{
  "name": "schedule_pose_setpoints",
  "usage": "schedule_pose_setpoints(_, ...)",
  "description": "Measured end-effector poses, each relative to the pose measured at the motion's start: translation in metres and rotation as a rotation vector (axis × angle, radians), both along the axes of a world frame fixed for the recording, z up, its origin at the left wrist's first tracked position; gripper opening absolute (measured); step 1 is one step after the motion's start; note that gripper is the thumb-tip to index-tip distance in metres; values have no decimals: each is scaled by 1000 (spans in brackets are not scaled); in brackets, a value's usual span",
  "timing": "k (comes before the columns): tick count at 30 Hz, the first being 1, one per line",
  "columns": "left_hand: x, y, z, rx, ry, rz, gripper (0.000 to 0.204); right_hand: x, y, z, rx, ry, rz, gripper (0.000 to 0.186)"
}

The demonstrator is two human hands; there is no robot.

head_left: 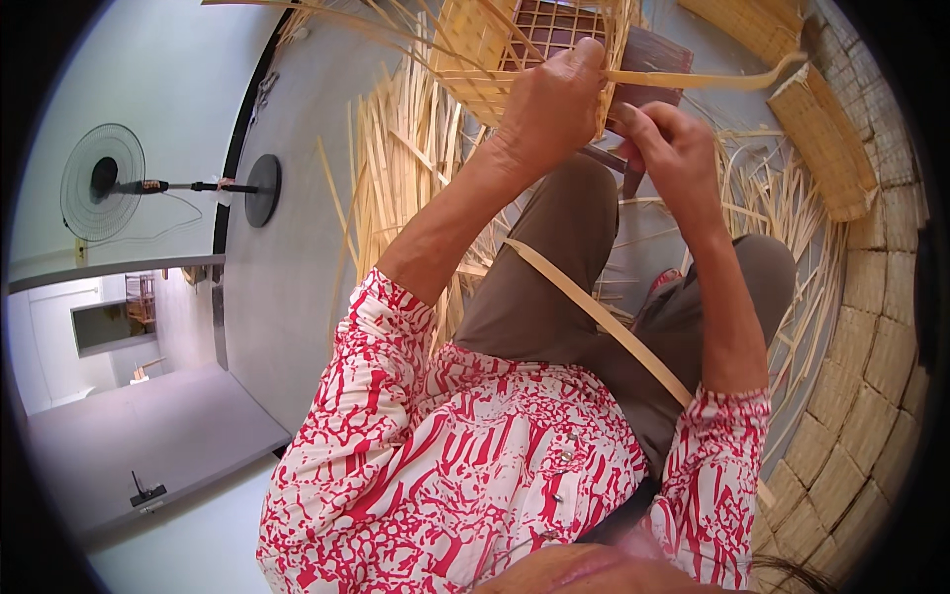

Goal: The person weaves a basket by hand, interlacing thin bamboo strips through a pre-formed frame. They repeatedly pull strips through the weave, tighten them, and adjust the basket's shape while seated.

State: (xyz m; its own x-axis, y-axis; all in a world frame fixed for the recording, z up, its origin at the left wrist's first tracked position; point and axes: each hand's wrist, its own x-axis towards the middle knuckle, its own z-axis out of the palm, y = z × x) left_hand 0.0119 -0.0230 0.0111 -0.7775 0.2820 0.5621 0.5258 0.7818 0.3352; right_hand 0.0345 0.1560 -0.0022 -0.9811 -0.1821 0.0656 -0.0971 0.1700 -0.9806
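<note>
A pale yellow woven bamboo basket (475, 87) with an open lattice stands tilted in front of my knees. My left hand (554, 109) is closed on its near edge, thumb uppermost. From beside that hand a flat bamboo strip (708, 79) runs out to the right and curls at its end. My right hand (678, 153) is pinched close to the basket's right corner; what sits between its fingertips is too small to make out. Another flat strip (599, 312) lies slantwise across my lap, touching neither hand.
Loose bamboo strips (396, 178) cover the floor around me. A dark brown wooden stool (658, 59) is under the basket. Stacked woven pieces (856, 386) line the right side, with another woven piece (821, 144) nearby. A standing fan (262, 190) is at left, near an open door (148, 436).
</note>
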Motion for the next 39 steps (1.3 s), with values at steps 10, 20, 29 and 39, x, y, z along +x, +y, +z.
schedule_pose_setpoints(10, 8, -7, -2, -59, -50, -11, 13, -50, 9, 14, 686, 777, 136, 16)
schedule_pose_setpoints(20, 25, -12, -3, 5, -41, -142, 8, -59, 22, 20, 696, 814, 294, 27)
schedule_pose_setpoints(29, 48, -27, 8, -105, -156, -267, 12, -51, 20, 8, 583, 936, 369, 30)
schedule_pose_setpoints(39, 32, -17, 11, 227, -107, 36, 17, -48, 8, 26, 541, 958, 147, 13)
